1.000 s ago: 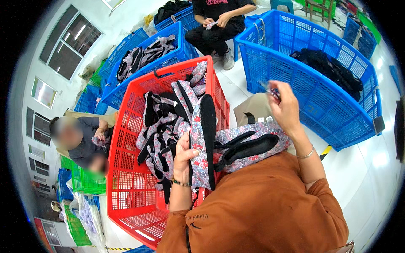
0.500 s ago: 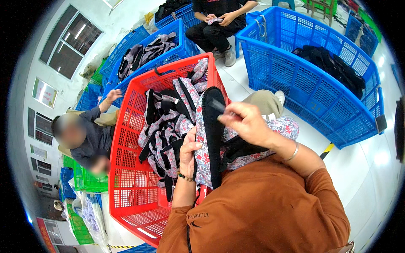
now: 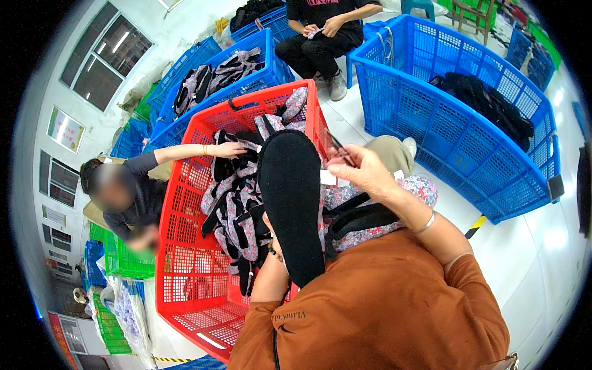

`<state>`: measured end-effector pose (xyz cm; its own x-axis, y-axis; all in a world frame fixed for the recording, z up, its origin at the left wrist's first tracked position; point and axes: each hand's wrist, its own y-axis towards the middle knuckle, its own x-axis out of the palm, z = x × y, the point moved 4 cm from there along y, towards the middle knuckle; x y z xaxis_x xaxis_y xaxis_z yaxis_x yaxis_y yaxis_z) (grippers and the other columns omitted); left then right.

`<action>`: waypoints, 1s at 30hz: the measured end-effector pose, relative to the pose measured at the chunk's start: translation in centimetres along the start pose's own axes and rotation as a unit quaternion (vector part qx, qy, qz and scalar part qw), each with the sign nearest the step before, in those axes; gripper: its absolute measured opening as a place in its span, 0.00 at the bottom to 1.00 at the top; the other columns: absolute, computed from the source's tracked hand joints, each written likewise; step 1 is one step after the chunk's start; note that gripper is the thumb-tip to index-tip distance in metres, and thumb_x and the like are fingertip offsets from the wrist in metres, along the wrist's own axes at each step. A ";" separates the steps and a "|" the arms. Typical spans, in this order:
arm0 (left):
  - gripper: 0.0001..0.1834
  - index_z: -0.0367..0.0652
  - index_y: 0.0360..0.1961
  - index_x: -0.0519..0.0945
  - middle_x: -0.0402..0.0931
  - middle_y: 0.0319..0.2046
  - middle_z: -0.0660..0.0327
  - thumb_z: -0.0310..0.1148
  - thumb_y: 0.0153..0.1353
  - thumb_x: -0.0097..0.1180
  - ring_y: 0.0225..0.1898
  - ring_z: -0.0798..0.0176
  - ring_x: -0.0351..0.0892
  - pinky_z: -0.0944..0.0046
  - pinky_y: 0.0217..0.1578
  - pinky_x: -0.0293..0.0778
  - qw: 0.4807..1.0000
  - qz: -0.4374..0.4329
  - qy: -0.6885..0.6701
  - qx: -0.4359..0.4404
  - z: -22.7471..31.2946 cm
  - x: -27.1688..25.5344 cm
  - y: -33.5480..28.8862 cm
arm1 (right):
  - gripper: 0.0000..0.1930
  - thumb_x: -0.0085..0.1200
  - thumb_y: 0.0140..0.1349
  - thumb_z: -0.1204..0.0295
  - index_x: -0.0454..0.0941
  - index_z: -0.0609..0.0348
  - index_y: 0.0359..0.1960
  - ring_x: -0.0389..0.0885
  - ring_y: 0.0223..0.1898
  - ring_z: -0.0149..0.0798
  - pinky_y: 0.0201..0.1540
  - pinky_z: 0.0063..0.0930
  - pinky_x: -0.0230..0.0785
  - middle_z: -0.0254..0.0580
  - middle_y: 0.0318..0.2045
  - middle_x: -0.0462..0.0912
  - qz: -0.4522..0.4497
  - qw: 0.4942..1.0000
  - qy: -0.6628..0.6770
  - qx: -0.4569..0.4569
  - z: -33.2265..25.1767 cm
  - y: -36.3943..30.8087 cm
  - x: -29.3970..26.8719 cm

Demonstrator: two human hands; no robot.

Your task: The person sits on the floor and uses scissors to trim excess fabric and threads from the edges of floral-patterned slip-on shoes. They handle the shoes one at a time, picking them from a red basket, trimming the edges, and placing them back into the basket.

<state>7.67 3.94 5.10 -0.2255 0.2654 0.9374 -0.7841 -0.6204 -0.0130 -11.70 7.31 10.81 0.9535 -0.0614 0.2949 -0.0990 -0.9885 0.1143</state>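
A slipper (image 3: 290, 197) stands up in front of me, its black sole turned toward me. My left hand (image 3: 275, 245) grips it from behind, and the sole hides most of the fingers. Beside the slipper's right edge, my right hand (image 3: 365, 171) is closed on small dark snips (image 3: 340, 151), whose blades point up and left. A white tag (image 3: 328, 178) sticks out between that edge and my right fingers. More floral slippers (image 3: 370, 227) with black linings lie on my lap.
A red crate (image 3: 185, 246) before me holds many floral and black slippers. From the left, a co-worker's hand (image 3: 229, 150) reaches into it. Blue crates (image 3: 456, 129) with dark goods stand at the right and back. Another person (image 3: 324, 31) sits at the far side.
The slipper has turned from its floral side to show its full sole. My right hand has drawn slightly right, off the sole. The co-worker's arm has stretched into the red crate.
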 end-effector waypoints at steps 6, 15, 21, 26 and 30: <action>0.37 0.36 0.61 0.62 0.71 0.52 0.45 0.40 0.49 0.53 0.49 0.49 0.76 0.52 0.51 0.73 0.997 0.067 -0.003 0.038 -0.4 1.3 0.5 | 0.13 0.66 0.52 0.66 0.75 0.61 0.29 0.66 0.25 0.20 0.26 0.18 0.61 0.25 0.23 0.71 0.017 0.997 -0.024 -0.068 -0.6 -0.6 2.5; 0.36 0.35 0.61 0.62 0.70 0.54 0.50 0.34 0.47 0.52 0.52 0.53 0.74 0.55 0.55 0.69 0.994 0.056 0.088 -0.040 0.6 0.8 -1.4 | 0.06 0.57 0.59 0.74 0.76 0.64 0.28 0.68 0.25 0.19 0.27 0.16 0.61 0.27 0.22 0.74 0.095 0.977 -0.131 -0.136 -1.2 -1.2 1.3; 0.38 0.34 0.61 0.62 0.68 0.56 0.51 0.35 0.45 0.53 0.54 0.54 0.72 0.57 0.57 0.68 0.995 0.033 0.099 -0.007 0.3 1.5 -1.2 | 0.12 0.58 0.57 0.65 0.75 0.63 0.28 0.73 0.20 0.34 0.24 0.28 0.64 0.40 0.19 0.75 0.088 0.916 -0.331 -0.210 -3.2 -2.5 -0.4; 0.38 0.34 0.60 0.62 0.70 0.54 0.50 0.36 0.45 0.53 0.53 0.55 0.73 0.58 0.56 0.68 0.996 0.028 0.082 -0.025 0.3 1.4 -1.1 | 0.15 0.59 0.55 0.60 0.75 0.62 0.29 0.75 0.23 0.46 0.26 0.35 0.66 0.46 0.23 0.75 0.089 0.848 -0.436 -0.288 -3.7 -4.0 -0.3; 0.38 0.33 0.60 0.63 0.71 0.52 0.47 0.34 0.44 0.52 0.49 0.53 0.75 0.58 0.52 0.72 0.990 0.064 0.125 -0.012 1.1 0.5 -1.4 | 0.15 0.58 0.55 0.60 0.75 0.61 0.28 0.76 0.23 0.46 0.25 0.34 0.66 0.45 0.22 0.75 0.075 0.857 -0.425 -0.284 -3.7 -4.6 -0.1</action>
<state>9.31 4.12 6.01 -0.4583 0.3619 0.8118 -0.7521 -0.6446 -0.1372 -12.43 12.34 13.74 0.7574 -0.4979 -0.4225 -0.1307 -0.7495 0.6489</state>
